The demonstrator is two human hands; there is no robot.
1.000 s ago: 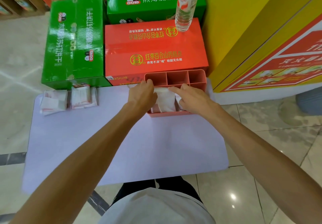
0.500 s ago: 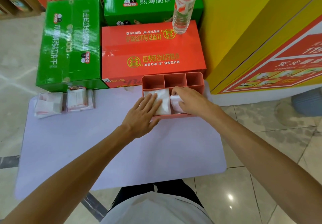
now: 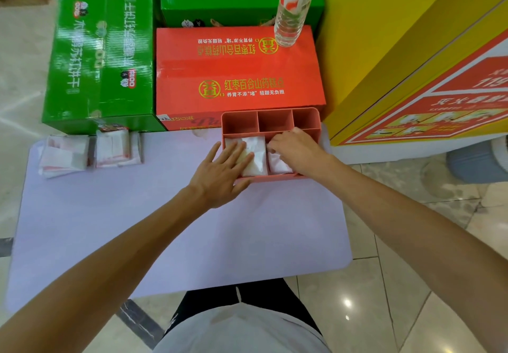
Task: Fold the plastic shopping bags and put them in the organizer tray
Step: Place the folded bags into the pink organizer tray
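While both hands work over the organizer tray, the step in hand looks like seating folded bags in its near compartment. Left hand lies flat, fingers spread and straight, pressing down on a folded white bag at the tray's near-left part. Right hand has fingers curled down onto a second folded bag just beside the first; whether it pinches or only pushes, cannot tell, fingertips hidden. Tray sits at the far edge of the lilac table, touching or nearly touching the red carton. Three small far compartments look bare. Two more folded bag stacks wait at the table's far-left, well apart from the tray, near the green carton. Water bottle stands on the red carton.

Judgement: task partly done, two bags in, at least two stacks left. Next move likely calls for freeing the left hand without the bag springing up, then reaching far left for the nearer stack. Risk: thin plastic unfolds once pressure goes.
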